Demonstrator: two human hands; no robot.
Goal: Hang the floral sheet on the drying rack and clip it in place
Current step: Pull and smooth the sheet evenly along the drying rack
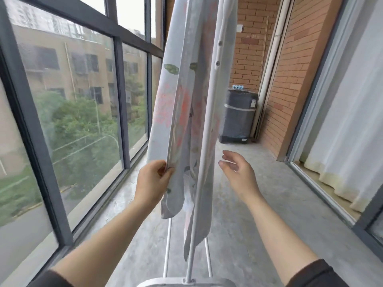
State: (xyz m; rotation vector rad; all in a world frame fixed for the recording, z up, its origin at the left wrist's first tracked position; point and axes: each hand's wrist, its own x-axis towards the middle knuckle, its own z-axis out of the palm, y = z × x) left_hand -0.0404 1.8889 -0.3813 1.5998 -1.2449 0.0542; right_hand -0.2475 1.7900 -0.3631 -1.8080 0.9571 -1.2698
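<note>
Limpness, lightness likely in hanging floral sheet point(182, 121); best pinched along hem. Left grip point(152, 181) pinching hem; right grip point(238, 170) slack, empty.

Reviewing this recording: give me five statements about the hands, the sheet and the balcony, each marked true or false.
1. The left hand pinches an edge of the floral sheet. True.
2. The right hand grips the rack. False: it is open beside the white pole and holds nothing.
3. The sheet lies heaped on the floor. False: it hangs down from above the frame.
4. A dark wrapped appliance stands at the far end by the brick wall. True.
5. The windows are on the person's right. False: the windows are on the left, and a white curtain is on the right.
</note>
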